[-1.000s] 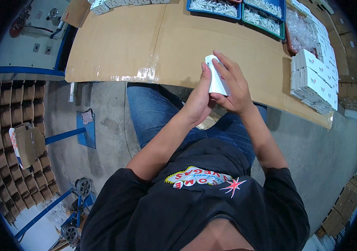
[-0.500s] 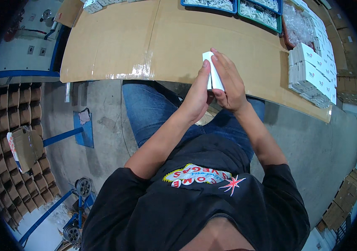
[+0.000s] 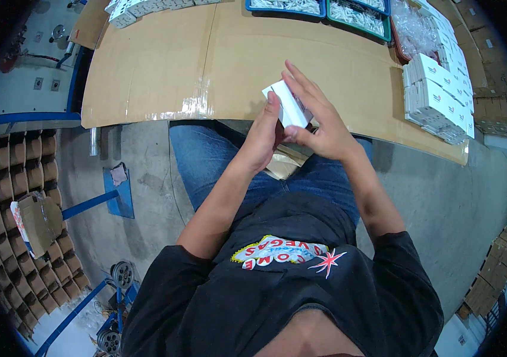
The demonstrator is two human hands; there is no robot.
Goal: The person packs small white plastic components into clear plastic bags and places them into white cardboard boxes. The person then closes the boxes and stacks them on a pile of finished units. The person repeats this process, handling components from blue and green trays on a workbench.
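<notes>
1. A small white carton [image 3: 288, 104] sits just above the centre of the frame, held up over the near edge of the tabletop [image 3: 164, 71], which is covered in brown cardboard sheets.
2. The left hand [image 3: 262, 140] has its grip closed on the carton's lower left side, thumb tip pressed at the carton's left edge.
3. The right hand [image 3: 319, 122] holds the carton from the right: its thumb lies across the carton's lower end, while its fingers [image 3: 301, 80] stretch straight up behind the carton, loosely spread.
4. At the upper right of the frame, stacks of white boxes [image 3: 438, 98] stand in rows on the tabletop.
5. Along the top edge lie a blue tray [image 3: 286, 7] and a green tray [image 3: 357, 15], both filled with small white parts.
6. At the left of the frame, a grid of brown cardboard dividers [image 3: 21, 196] stands on the floor.
</notes>
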